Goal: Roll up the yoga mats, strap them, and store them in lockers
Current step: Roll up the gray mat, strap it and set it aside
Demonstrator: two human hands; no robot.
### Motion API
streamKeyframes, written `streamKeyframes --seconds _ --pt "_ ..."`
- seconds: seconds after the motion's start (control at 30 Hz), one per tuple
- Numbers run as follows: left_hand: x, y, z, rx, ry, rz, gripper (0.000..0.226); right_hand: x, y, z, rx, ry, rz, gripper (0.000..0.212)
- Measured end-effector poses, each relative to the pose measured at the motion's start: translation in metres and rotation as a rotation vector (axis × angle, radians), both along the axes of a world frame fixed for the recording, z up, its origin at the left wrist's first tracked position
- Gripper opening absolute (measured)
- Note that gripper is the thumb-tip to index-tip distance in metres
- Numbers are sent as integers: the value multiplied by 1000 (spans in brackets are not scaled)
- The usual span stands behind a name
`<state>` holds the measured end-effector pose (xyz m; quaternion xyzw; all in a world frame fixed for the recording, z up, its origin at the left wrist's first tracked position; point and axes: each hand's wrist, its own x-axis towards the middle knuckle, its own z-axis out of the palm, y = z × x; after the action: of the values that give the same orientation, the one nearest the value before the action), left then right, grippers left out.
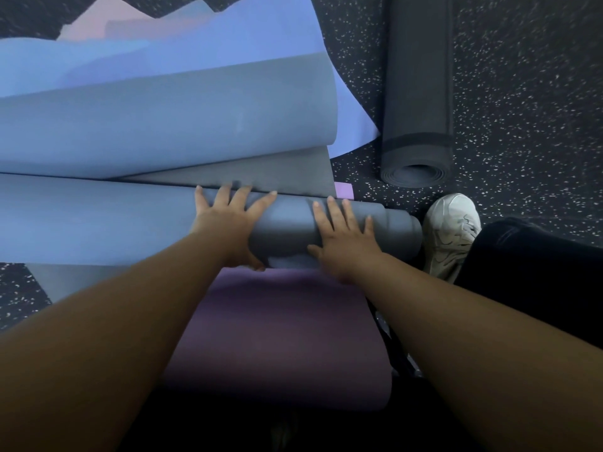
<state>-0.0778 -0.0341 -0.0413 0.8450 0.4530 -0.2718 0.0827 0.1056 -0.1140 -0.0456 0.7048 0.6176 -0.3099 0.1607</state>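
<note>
A blue-grey yoga mat (290, 226) lies partly rolled across the middle of the floor, its roll running left to right. My left hand (228, 220) lies flat on top of the roll with fingers spread. My right hand (344, 233) presses on the roll near its right end, fingers straight. The unrolled part of this mat (163, 125) curves up beyond the roll. A purple mat (277, 327) lies under my arms. A dark grey rolled mat (417, 125), bound by a black strap (417, 141), lies at the upper right.
More blue and pink mats (195, 37) overlap at the back. The floor (528, 93) is black speckled rubber. My white shoe (452, 233) and dark trouser leg (535, 275) sit just right of the roll's end.
</note>
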Motion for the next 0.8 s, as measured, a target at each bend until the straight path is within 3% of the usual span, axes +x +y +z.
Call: streamKeyframes --seconds 0.1,0.23,0.57,0.8 --pt "2 2 -2 14 -23 -6 125 3 2 2 18 -7 19 83" --pt "5 7 0 4 -15 -12 122 3 3 2 8 -39 53 113" --pt "13 29 4 -115 52 -27 128 9 21 0 -36 -61 57 122" --pt "4 19 11 11 -81 -146 99 8 4 -3 191 -98 92 114"
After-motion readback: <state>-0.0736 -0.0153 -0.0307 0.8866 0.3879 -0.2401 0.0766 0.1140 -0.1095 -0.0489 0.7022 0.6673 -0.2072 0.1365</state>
